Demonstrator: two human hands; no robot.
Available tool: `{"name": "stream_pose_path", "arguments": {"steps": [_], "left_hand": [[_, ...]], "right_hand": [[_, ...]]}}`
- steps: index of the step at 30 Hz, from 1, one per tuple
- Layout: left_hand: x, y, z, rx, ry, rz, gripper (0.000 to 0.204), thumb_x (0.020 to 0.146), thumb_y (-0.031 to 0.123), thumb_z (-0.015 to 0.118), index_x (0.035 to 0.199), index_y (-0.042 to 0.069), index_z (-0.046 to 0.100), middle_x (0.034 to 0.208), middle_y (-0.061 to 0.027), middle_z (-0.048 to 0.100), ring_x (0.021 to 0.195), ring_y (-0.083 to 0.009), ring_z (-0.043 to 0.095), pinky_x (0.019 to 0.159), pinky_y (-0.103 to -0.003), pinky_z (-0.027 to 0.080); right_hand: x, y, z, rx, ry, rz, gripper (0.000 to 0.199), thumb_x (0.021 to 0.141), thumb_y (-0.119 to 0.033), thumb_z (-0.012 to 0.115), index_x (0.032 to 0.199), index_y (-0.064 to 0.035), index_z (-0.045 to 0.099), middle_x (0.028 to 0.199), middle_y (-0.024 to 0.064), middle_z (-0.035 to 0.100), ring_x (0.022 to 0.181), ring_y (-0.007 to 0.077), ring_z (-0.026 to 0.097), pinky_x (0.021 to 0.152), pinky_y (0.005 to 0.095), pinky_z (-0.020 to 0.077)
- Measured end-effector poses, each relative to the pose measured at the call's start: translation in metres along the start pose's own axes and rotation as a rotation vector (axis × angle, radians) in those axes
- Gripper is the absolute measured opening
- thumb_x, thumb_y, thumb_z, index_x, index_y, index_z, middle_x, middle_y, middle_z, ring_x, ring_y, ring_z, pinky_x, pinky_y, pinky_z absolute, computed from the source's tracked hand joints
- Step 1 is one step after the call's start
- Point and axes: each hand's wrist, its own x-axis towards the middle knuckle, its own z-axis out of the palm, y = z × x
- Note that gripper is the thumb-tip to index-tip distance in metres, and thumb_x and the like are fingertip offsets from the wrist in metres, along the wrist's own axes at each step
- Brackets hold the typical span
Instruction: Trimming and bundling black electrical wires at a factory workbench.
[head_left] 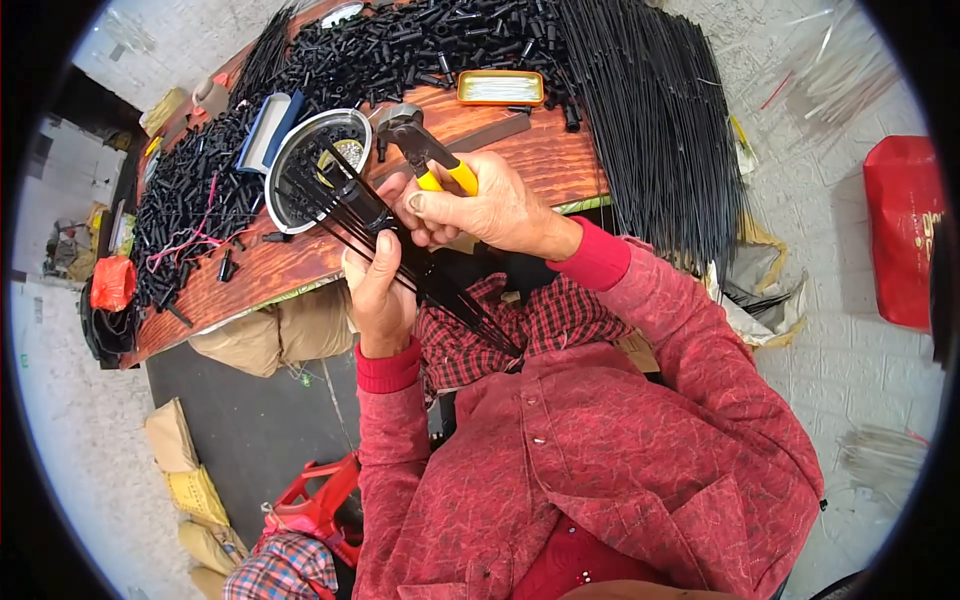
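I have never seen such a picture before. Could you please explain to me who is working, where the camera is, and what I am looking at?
There is no machine: a person works with two bare hands. The camera is worn on the head and looks down; its wide lens bends straight edges.

The right hand holds yellow-handled pliers. The left hand holds a bunch of thin black rods.

On the wooden table lie many small black parts, a thick sheaf of long black strands, a metal-rimmed bowl and an orange-rimmed tin of thin pale pieces.
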Motion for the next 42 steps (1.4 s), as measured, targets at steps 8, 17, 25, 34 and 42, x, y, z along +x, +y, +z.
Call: {"name": "stream_pose_path", "arguments": {"steps": [8,17,25,34,42], "left_hand": [[0.000,-0.001,0.004,-0.054,0.067,-0.020,0.053,0.098,0.029,0.054,0.136,-0.007,0.043,0.095,-0.0079,0.056,0.082,-0.0156,0.053,0.077,-0.031,0.047],[-0.001,-0.004,0.007,-0.021,0.064,0.014,0.046,0.098,0.027,0.056,0.131,-0.004,0.047,0.091,-0.0062,0.055,0.079,-0.0142,0.053,0.073,-0.028,0.047],[-0.002,-0.006,0.006,-0.007,0.090,0.026,0.045,0.098,0.027,0.057,0.130,-0.004,0.048,0.091,-0.0072,0.057,0.078,-0.0146,0.054,0.071,-0.027,0.047],[-0.003,-0.007,0.007,0.049,0.118,0.058,0.043,0.097,0.024,0.059,0.128,-0.004,0.049,0.093,-0.0071,0.060,0.077,-0.0136,0.055,0.069,-0.027,0.047],[-0.006,-0.009,0.010,0.092,0.203,0.070,0.042,0.096,0.022,0.060,0.129,-0.003,0.050,0.095,-0.0056,0.061,0.075,-0.0105,0.054,0.068,-0.025,0.045]], "right_hand": [[0.001,0.005,0.003,-0.018,0.012,0.000,0.027,0.094,-0.022,0.063,0.106,0.0017,0.061,0.079,0.0052,0.064,0.067,0.0094,0.060,0.062,0.0237,0.0502],[0.002,0.005,0.004,0.012,0.006,-0.033,0.035,0.095,-0.023,0.062,0.113,0.0062,0.059,0.077,0.0049,0.061,0.066,0.0102,0.059,0.062,0.0241,0.0504],[0.002,0.002,0.005,0.001,0.009,-0.014,0.035,0.094,-0.022,0.062,0.114,0.0064,0.060,0.077,0.0038,0.061,0.065,0.0098,0.059,0.060,0.0234,0.0482],[0.002,-0.002,0.010,0.008,0.041,-0.032,0.028,0.093,-0.020,0.063,0.108,0.0041,0.063,0.074,0.0026,0.060,0.064,0.0093,0.059,0.057,0.0225,0.0470],[0.000,-0.001,0.015,-0.072,0.095,-0.074,0.020,0.092,-0.014,0.063,0.103,0.0027,0.062,0.074,0.0020,0.059,0.062,0.0092,0.059,0.056,0.0236,0.0477]]}}
